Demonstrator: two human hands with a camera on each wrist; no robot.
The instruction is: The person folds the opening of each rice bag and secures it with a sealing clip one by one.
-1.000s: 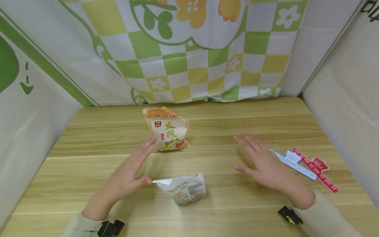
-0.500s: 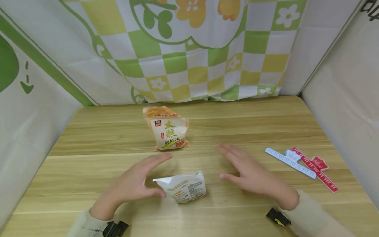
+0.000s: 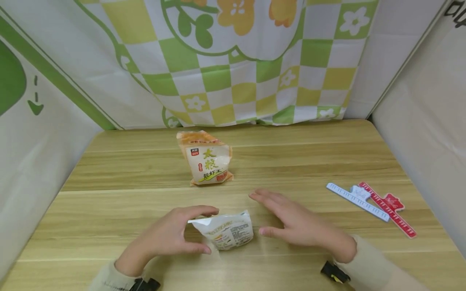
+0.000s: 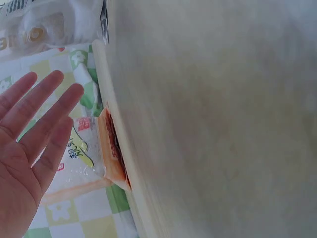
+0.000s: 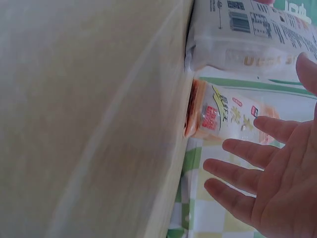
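A small white bag with printed text (image 3: 230,232) stands upright near the front middle of the table in the head view. My left hand (image 3: 171,234) is at its left side, thumb and fingers spread to either side of its left edge. To the right of the bag, my right hand (image 3: 298,222) is held apart from it, fingers extended toward it. The left wrist view has the left hand's fingers (image 4: 48,104) straight, with nothing in them. Nothing is in the right hand's spread fingers (image 5: 235,173) in the right wrist view either.
Behind the white bag stands an orange and cream bag (image 3: 210,163) with Chinese lettering. At the right lie a light blue clip (image 3: 358,201) and a red clip (image 3: 391,204), touching each other. A checked cloth (image 3: 244,93) hangs behind the wooden table (image 3: 120,173).
Both hands have come in toward the white bag, the left moving right and the right moving left and nearer. The bags and clips stay where they were.
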